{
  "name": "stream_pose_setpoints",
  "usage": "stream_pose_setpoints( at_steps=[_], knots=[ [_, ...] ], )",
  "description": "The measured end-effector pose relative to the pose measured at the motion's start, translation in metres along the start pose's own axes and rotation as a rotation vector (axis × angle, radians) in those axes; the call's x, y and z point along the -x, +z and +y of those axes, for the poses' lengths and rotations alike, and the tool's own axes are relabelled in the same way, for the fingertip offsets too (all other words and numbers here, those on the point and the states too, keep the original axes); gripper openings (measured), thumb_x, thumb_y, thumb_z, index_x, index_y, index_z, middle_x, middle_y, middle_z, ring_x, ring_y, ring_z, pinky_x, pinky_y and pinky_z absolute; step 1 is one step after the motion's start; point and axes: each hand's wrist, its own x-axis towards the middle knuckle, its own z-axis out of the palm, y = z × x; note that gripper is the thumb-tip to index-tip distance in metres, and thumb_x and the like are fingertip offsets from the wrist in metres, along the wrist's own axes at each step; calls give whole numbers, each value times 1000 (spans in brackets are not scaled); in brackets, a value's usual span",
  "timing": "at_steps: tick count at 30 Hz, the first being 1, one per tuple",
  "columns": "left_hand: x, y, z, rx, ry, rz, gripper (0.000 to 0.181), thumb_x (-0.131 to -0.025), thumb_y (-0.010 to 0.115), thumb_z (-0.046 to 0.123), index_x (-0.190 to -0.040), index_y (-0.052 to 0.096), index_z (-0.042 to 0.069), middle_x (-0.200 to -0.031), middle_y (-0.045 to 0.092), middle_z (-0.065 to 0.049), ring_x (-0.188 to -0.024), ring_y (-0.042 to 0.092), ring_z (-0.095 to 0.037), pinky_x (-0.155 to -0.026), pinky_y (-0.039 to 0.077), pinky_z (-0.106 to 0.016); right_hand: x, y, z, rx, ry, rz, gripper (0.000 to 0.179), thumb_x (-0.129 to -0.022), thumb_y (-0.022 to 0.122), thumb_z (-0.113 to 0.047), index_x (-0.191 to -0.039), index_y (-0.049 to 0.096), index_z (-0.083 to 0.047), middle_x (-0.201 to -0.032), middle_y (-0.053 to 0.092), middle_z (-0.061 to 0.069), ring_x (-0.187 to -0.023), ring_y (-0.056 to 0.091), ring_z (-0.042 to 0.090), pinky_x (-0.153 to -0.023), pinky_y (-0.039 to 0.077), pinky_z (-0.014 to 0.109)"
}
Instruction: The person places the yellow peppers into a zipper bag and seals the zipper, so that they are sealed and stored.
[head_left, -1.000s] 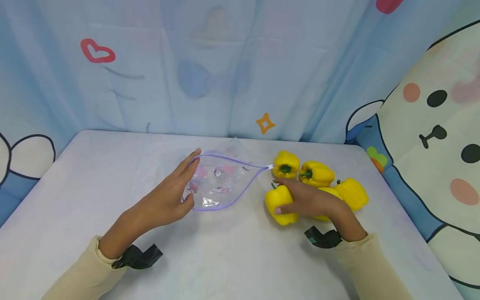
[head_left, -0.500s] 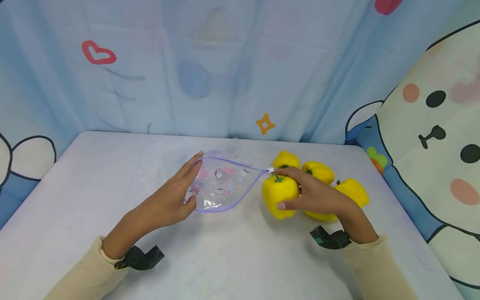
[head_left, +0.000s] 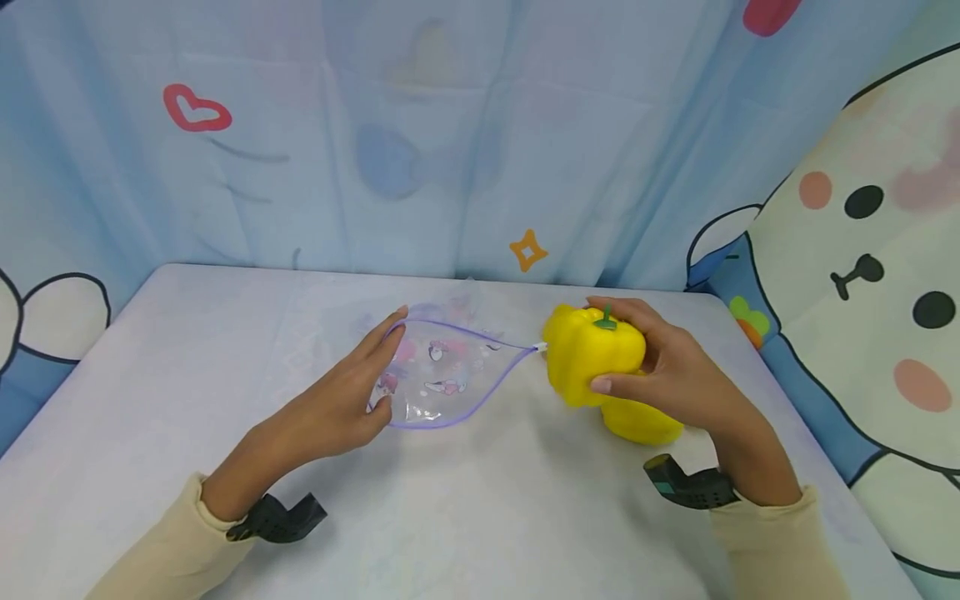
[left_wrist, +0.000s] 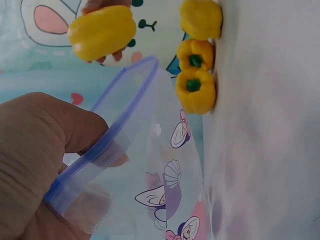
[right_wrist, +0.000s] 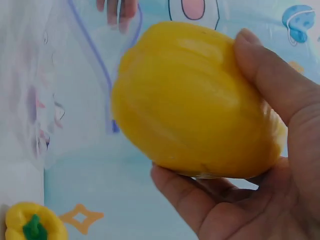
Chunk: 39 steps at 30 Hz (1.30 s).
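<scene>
1. Rising to the upper right in the head view since half a second ago, a glossy yellow bell pepper with a green stem [head_left: 600,358] is now covering most of the peppers behind it, while the left hand is staying almost where it was
2. Pale blue patterned curtain fabric [head_left: 420,167] is hanging behind the far edge of a broad whitish table [head_left: 480,517]
3. Between the hands, a clear plastic bag printed with pink cartoon figures [head_left: 442,375] is gaping at its purple-edged mouth
4. On the left, the person's left hand [head_left: 345,408] is holding that mouth, its thumb and fingers spreading apart along the rim
5. On the right, the person's right hand [head_left: 678,375] is gripping the raised pepper, its thumb and fingers pressing on opposite sides; the pepper is hovering above the table, just right of the bag
6. Other yellow peppers [left_wrist: 196,90] are resting on the table, three of them showing in the left wrist view
7. Black angular devices [head_left: 277,518] are sitting at both wrists, beside beige sleeves [head_left: 161,550]
8. Smallest, a white zip slider [head_left: 541,347] is sitting at the bag's right corner; whether it is touching the pepper, I cannot tell
</scene>
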Motion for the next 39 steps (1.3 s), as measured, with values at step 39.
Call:
stream_pose_setpoints(
  at_steps=[39],
  knots=[
    [1,7,16,-1,-13,-77,82,-82,55,-6,-153,14,-6,-163,1,-6,-142,27,-22,-86,50,-27,-6,87,-29,43,-354,34,95,-71,84,-10,-152,35,-16,-150,35,2,-132,39,20,-105,37,30]
  ],
)
